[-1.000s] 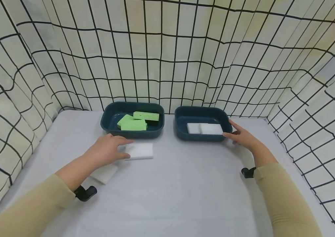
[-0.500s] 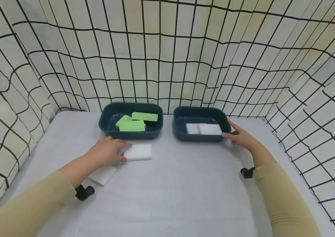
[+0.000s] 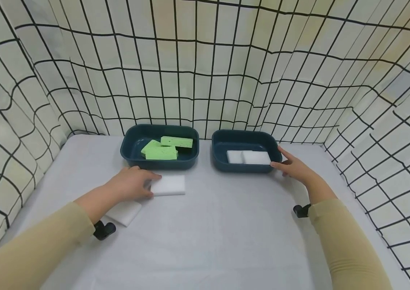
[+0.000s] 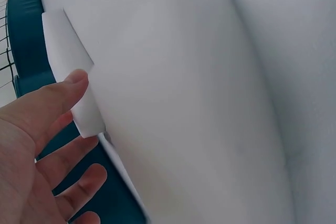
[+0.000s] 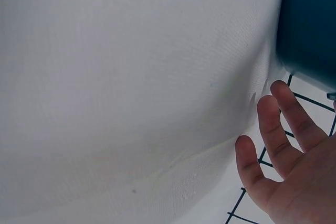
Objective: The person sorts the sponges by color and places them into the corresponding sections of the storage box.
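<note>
My left hand is at the left end of a flat white sponge lying on the table before the left box. In the left wrist view the thumb overlaps the sponge on its near side and the index finger goes behind it, pinching it; the other fingers are spread. A second white sponge lies partly beneath my left wrist. My right hand touches the right end of the right teal box, thumb at the front corner, index finger extended along the side. Its other fingers are loosely extended beside the box.
The left teal box contains several green sponges. Two white sponges lie in the right box. Black wire mesh backed with white cloth encloses the back and sides. A white cloth covers the table.
The left thumb and index finger have closed in slightly on the white sponge's left end. My right hand stays at the right box. The view has shifted a little.
</note>
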`<state>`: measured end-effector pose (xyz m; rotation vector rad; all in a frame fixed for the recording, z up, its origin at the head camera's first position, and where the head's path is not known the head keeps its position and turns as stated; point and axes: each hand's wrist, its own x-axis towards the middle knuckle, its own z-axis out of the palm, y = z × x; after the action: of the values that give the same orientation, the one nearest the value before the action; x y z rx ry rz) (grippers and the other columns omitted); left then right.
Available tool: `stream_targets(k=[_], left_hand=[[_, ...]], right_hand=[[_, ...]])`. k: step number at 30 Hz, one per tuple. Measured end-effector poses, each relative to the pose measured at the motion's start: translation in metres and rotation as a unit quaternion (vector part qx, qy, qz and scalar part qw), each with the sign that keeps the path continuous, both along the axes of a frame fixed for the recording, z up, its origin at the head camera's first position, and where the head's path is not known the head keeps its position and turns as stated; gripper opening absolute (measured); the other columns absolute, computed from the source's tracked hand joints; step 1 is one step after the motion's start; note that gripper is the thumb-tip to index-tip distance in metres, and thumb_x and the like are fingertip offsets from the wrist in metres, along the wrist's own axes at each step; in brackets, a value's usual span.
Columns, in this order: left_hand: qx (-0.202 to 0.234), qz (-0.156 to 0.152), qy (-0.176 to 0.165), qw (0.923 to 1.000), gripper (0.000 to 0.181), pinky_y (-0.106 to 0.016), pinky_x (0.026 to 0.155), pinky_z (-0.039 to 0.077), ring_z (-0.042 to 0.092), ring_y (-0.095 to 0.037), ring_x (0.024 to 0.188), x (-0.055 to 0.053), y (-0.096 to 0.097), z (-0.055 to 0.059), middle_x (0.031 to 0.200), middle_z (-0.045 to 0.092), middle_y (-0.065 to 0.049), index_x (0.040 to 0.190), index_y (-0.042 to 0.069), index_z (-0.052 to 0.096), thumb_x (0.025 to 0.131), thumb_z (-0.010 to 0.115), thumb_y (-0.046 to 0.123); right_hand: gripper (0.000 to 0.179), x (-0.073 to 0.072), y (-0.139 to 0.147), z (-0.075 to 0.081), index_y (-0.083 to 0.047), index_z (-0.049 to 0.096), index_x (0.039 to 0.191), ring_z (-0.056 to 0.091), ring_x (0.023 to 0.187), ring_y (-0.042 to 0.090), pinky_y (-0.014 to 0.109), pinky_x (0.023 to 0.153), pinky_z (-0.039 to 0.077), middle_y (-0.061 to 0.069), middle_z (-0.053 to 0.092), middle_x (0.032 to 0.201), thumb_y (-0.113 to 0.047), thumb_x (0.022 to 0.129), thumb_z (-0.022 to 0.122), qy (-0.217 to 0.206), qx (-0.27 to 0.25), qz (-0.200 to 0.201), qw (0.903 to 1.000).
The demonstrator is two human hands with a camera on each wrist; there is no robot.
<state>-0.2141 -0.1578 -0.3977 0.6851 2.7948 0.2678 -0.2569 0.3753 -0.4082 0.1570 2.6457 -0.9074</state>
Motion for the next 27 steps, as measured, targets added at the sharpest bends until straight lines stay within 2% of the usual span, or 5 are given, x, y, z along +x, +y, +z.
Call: stream_targets(k=[7, 11, 14, 20, 27], left_hand=[[0.013, -0.005, 0.002, 0.9999, 0.059, -0.054, 0.091, 0.041, 0.055, -0.031, 0.103, 0.001, 0.001, 0.002, 0.126, 0.067, -0.008, 0.135, 0.019, 0.064, 0.08, 0.083, 0.032], [0.026, -0.014, 0.027, 0.9992, 0.058, -0.06, 0.096, 0.039, 0.054, -0.038, 0.113, 0.002, -0.001, 0.006, 0.132, 0.064, -0.009, 0.135, 0.017, 0.064, 0.081, 0.082, 0.031], [0.039, -0.01, 0.038, 0.9985, 0.058, -0.063, 0.1, 0.037, 0.052, -0.041, 0.121, 0.002, -0.002, 0.012, 0.135, 0.062, -0.01, 0.136, 0.017, 0.063, 0.083, 0.081, 0.031], [0.054, 0.001, 0.036, 0.9979, 0.056, -0.064, 0.102, 0.036, 0.049, -0.043, 0.125, 0.007, -0.001, 0.028, 0.137, 0.06, -0.013, 0.136, 0.017, 0.063, 0.085, 0.079, 0.033], [0.08, -0.018, 0.05, 0.9954, 0.054, -0.061, 0.103, 0.038, 0.052, -0.037, 0.127, 0.007, 0.01, 0.043, 0.137, 0.061, -0.009, 0.136, 0.018, 0.064, 0.086, 0.078, 0.035]], right_hand=[[0.101, 0.003, 0.002, 0.001, -0.032, 0.0, 0.16, 0.06, 0.097, 0.029, 0.059, 0.1, 0.039, 0.026, 0.051, 0.137, -0.065, 0.088, 0.061, -0.008, 0.0, -0.005, 1.0], [0.099, 0.004, 0.002, 0.001, -0.033, 0.0, 0.16, 0.059, 0.098, 0.03, 0.059, 0.101, 0.039, 0.025, 0.051, 0.137, -0.064, 0.089, 0.061, -0.009, 0.001, -0.008, 0.9999], [0.098, 0.005, 0.001, 0.002, -0.034, 0.0, 0.16, 0.059, 0.098, 0.03, 0.059, 0.101, 0.038, 0.025, 0.051, 0.136, -0.064, 0.089, 0.06, -0.005, -0.001, -0.007, 1.0], [0.099, 0.004, 0.002, 0.0, -0.034, 0.0, 0.16, 0.059, 0.097, 0.029, 0.058, 0.101, 0.038, 0.025, 0.051, 0.137, -0.064, 0.088, 0.062, 0.0, -0.005, -0.009, 0.9999], [0.101, 0.001, 0.0, 0.0, -0.035, -0.001, 0.16, 0.059, 0.098, 0.03, 0.059, 0.1, 0.038, 0.026, 0.05, 0.137, -0.068, 0.087, 0.061, 0.001, -0.006, 0.006, 1.0]])
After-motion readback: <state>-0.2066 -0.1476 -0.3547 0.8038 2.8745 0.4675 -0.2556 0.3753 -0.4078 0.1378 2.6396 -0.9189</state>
